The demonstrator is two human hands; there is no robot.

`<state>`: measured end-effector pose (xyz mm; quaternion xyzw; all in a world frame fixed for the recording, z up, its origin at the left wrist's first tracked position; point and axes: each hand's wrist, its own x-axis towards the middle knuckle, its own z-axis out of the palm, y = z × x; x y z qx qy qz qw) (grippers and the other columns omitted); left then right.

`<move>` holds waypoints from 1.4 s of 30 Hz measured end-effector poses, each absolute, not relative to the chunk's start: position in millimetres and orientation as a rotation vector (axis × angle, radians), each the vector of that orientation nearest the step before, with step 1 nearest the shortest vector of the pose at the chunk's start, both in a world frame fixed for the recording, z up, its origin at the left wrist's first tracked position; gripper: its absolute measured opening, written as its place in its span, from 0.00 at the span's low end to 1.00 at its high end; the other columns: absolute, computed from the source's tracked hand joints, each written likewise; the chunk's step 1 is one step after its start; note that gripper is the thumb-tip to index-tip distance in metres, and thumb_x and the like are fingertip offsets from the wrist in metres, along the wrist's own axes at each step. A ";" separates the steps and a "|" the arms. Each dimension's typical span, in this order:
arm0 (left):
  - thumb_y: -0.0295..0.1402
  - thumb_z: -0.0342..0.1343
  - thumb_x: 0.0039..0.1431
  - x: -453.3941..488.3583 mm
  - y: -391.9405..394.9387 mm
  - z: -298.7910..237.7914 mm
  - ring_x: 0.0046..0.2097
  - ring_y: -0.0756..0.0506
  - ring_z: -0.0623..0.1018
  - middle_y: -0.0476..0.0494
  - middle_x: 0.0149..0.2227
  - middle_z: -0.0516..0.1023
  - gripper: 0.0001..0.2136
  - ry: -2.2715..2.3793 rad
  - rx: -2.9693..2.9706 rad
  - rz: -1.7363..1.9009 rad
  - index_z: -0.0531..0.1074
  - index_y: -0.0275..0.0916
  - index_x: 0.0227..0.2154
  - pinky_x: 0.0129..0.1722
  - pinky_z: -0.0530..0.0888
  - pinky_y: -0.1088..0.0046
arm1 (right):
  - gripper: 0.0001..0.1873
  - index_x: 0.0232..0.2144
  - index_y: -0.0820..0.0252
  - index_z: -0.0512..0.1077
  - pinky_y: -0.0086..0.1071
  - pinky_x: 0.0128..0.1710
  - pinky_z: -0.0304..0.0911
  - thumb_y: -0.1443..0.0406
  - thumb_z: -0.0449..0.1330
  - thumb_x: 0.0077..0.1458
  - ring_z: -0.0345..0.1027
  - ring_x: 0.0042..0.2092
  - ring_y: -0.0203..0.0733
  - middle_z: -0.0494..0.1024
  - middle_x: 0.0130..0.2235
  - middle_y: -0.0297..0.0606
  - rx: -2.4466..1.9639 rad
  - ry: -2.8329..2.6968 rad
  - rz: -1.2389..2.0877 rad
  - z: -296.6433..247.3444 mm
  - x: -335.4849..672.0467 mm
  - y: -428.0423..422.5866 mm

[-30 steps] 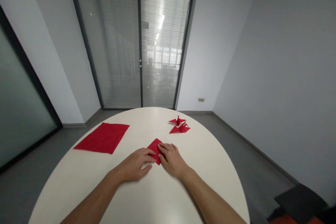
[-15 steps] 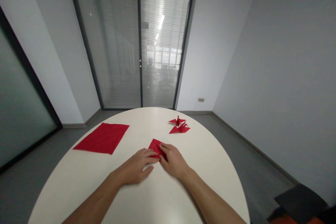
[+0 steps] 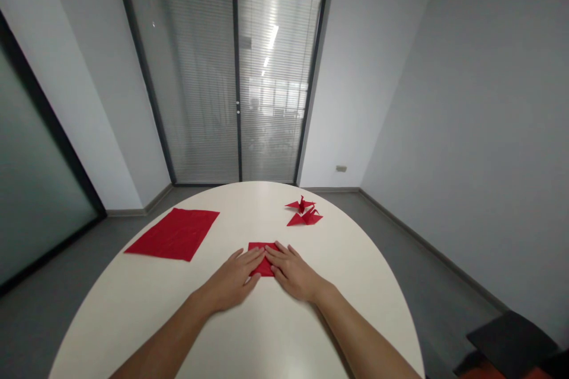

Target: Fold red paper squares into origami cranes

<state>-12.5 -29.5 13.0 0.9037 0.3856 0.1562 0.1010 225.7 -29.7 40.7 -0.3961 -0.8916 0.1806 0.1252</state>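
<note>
A small folded piece of red paper point(image 3: 260, 247) lies flat on the white oval table point(image 3: 284, 331), partly under my fingers. My left hand point(image 3: 233, 281) rests on its left part with fingers stretched out flat. My right hand point(image 3: 293, 272) presses on its right part, fingers also flat and together. Both hands touch each other's fingertips over the paper.
A flat red paper sheet point(image 3: 175, 233) lies at the table's left. Two folded red paper cranes point(image 3: 304, 212) sit at the far right of the table. Glass doors with blinds point(image 3: 231, 77) stand behind; a dark seat point(image 3: 511, 340) is at the lower right.
The folded red paper has turned from a diamond pointing away into a flatter, squarer shape. Both hands shifted slightly and now lie flat on it.
</note>
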 end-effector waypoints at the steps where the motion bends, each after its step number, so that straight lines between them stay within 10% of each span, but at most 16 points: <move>1: 0.34 0.45 0.69 -11.5 -30.0 13.7 0.68 0.42 0.61 0.43 0.68 0.59 0.25 1.155 2.667 0.457 0.55 0.43 0.68 0.67 0.57 0.52 | 0.27 0.67 0.55 0.57 0.58 0.67 0.42 0.63 0.44 0.68 0.40 0.71 0.54 0.57 0.69 0.41 -1.148 -2.603 0.519 41.4 226.9 -29.7; 21: 0.34 0.46 0.67 -2.9 -35.1 23.7 0.66 0.42 0.64 0.43 0.66 0.64 0.23 1.266 2.685 0.433 0.62 0.44 0.64 0.66 0.57 0.53 | 0.11 0.21 0.57 0.74 0.46 0.62 0.51 0.66 0.59 0.55 0.72 0.52 0.49 0.83 0.32 0.38 -1.139 -2.759 0.175 77.0 234.2 -40.9; 29: 0.35 0.48 0.67 -1.4 -38.6 26.3 0.63 0.40 0.67 0.40 0.63 0.69 0.21 1.314 2.711 0.478 0.65 0.41 0.62 0.64 0.60 0.52 | 0.16 0.49 0.59 0.75 0.35 0.50 0.62 0.61 0.58 0.61 0.71 0.49 0.46 0.79 0.49 0.44 -1.120 -2.624 0.080 62.1 227.9 -36.5; 42: 0.40 0.55 0.63 -21.6 -35.9 34.3 0.62 0.38 0.69 0.42 0.61 0.72 0.21 1.177 2.663 0.559 0.69 0.44 0.58 0.65 0.60 0.53 | 0.14 0.45 0.59 0.78 0.37 0.52 0.61 0.65 0.54 0.64 0.70 0.51 0.46 0.80 0.50 0.42 -1.031 -2.652 0.155 53.6 233.0 -28.8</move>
